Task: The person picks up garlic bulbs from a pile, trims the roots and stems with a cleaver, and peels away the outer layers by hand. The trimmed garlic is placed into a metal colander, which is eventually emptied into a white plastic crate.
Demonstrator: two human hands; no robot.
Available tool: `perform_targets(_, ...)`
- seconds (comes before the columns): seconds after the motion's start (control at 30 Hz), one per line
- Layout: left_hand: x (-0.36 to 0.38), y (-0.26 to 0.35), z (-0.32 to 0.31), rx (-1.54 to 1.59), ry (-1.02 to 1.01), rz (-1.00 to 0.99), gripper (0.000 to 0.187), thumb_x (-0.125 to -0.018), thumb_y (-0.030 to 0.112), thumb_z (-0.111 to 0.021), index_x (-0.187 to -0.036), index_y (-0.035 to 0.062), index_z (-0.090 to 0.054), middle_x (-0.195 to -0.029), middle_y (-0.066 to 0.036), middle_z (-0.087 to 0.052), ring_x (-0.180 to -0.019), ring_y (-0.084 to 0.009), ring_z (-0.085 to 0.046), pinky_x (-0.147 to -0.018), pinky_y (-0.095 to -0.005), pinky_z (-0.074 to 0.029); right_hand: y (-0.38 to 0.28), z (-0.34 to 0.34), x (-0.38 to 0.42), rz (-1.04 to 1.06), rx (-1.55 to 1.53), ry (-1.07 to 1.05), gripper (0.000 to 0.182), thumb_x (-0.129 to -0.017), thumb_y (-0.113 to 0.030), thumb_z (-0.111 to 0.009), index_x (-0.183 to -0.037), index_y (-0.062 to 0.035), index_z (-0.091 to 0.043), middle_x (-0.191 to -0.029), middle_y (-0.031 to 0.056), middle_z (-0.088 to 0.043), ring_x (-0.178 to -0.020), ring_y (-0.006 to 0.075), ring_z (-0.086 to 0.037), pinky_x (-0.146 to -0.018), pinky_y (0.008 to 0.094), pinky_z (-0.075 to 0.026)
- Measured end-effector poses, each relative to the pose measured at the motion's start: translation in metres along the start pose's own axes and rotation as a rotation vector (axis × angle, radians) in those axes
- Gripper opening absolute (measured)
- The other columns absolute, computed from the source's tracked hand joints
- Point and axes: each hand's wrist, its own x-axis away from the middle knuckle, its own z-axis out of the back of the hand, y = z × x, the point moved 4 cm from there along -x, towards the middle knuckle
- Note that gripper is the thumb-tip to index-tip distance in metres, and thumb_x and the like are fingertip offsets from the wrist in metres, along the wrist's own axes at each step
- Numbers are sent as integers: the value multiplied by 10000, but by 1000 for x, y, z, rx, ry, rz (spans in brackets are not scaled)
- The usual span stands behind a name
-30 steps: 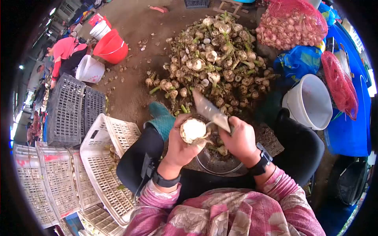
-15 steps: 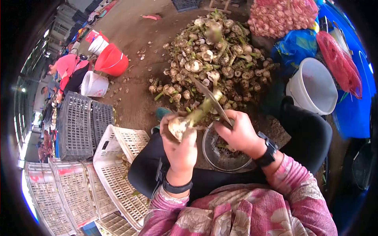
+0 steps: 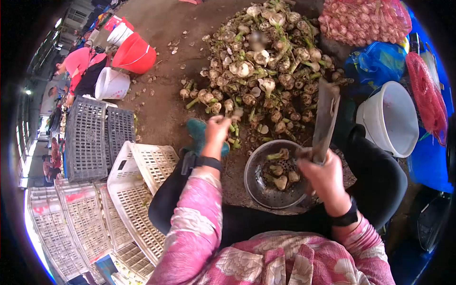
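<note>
My left hand (image 3: 218, 133) reaches out to the near left edge of a big heap of garlic bulbs (image 3: 266, 66). Its fingers are bent and pressed together at a small bulb; blur hides how they hold it. In my right hand (image 3: 323, 175) is the handle of a wide-bladed knife (image 3: 326, 118), blade pointing up and away from me. Below and left of the knife, a round metal colander (image 3: 254, 178) stands between my legs with several trimmed bulbs (image 3: 280, 182) inside.
White plastic crates (image 3: 137, 204) and black crates (image 3: 88, 137) stand at the left. Red (image 3: 135, 53) and white buckets (image 3: 113, 84) are beyond them, near a person in pink (image 3: 78, 64). At the right are a white bucket (image 3: 392, 118), a red net bag (image 3: 425, 95) and a full sack (image 3: 363, 21).
The bulb my left hand held over the colander is gone from it, and that hand has moved forward to the heap. My right hand has moved right, raising the knife. Several bulbs now show in the colander.
</note>
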Motion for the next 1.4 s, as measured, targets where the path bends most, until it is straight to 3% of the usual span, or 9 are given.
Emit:
perform_targets(0.07, -23, -35, 13, 190, 65, 346, 288, -755, 293, -619, -973, 107, -587, -759, 14, -585, -578, -129, -517, -492, -277, -403, 15, -6, 1, -108, -73, -78, 108, -703, -20, -620, -799, -7, -573, -658, -10, -562, -585, 50, -499, -525, 208, -423)
perform_targets(0.6, -146, -93, -48, 114, 387, 684, 667, -641, 437, -678, -1050, -72, -539, -1087, -234, -540, -981, -339, -538, -839, -404, -420, 60, -39, -58, -542, -234, -135, 202, -720, 4, -563, -922, 0, -558, -725, -18, -552, -609, 57, -486, -543, 199, -393)
perform_targets(0.8, -68, 28, -30, 463, -64, -202, 368, -800, 279, -521, -1053, 12, -513, -901, -93, -579, -821, -174, -564, -683, -294, -455, 60, -30, -58, -281, -85, -65, 146, -799, -114, -581, -865, 15, -567, -689, 5, -569, -620, 67, -505, -550, 220, -421)
perform_targets(0.9, 4, 118, -22, 945, -617, -89, 323, -815, 224, -473, -1071, 28, -477, -884, -60, -557, -763, -158, -559, -661, -273, -466, 50, -14, -57, -112, 97, 5, 174, -761, -133, -597, -833, 21, -560, -663, 96, -588, -570, 118, -537, -522, 272, -431)
perform_targets(1.07, 117, 183, -2, 565, -649, -443, 428, -655, 101, -661, -1025, 20, -463, -916, -21, -541, -820, -95, -519, -756, -246, -426, -3, 14, -27, 405, 638, 209, 186, -688, -141, -632, -723, -25, -490, -656, 165, -555, -639, 356, -560, -555, 398, -453)
perform_targets(1.1, 131, 187, 2, 423, -567, -654, 460, -659, 157, -697, -1024, 9, -460, -926, -31, -547, -822, -113, -526, -759, -263, -427, -6, 13, -19, 477, 677, 155, 200, -650, -157, -653, -719, -47, -501, -650, 141, -557, -622, 320, -572, -557, 388, -460)
perform_targets(1.27, 168, 154, -7, 734, -614, -241, 434, -764, 317, -618, -1038, 29, -447, -873, -62, -580, -771, -162, -575, -724, -303, -464, -9, 0, 23, 833, 676, -50, 306, -513, -225, -696, -700, -82, -499, -619, 66, -540, -557, 253, -562, -522, 355, -454)
perform_targets(1.3, 193, 166, 6, 75, -242, -774, 406, -794, 350, -563, -1028, 35, -459, -881, -67, -587, -753, -172, -579, -707, -318, -475, -14, -2, 31, 903, 669, -77, 315, -504, -233, -697, -698, -87, -497, -614, 58, -538, -551, 248, -558, -518, 355, -452)
perform_targets(1.4, 196, 152, 14, 342, -387, -705, 407, -728, 252, -614, -1032, 17, -480, -903, -80, -586, -780, -186, -577, -747, -339, -463, -10, -6, 37, 927, 575, -77, 271, -520, -225, -675, -680, -97, -498, -588, 74, -533, -537, 266, -554, -493, 376, -445)
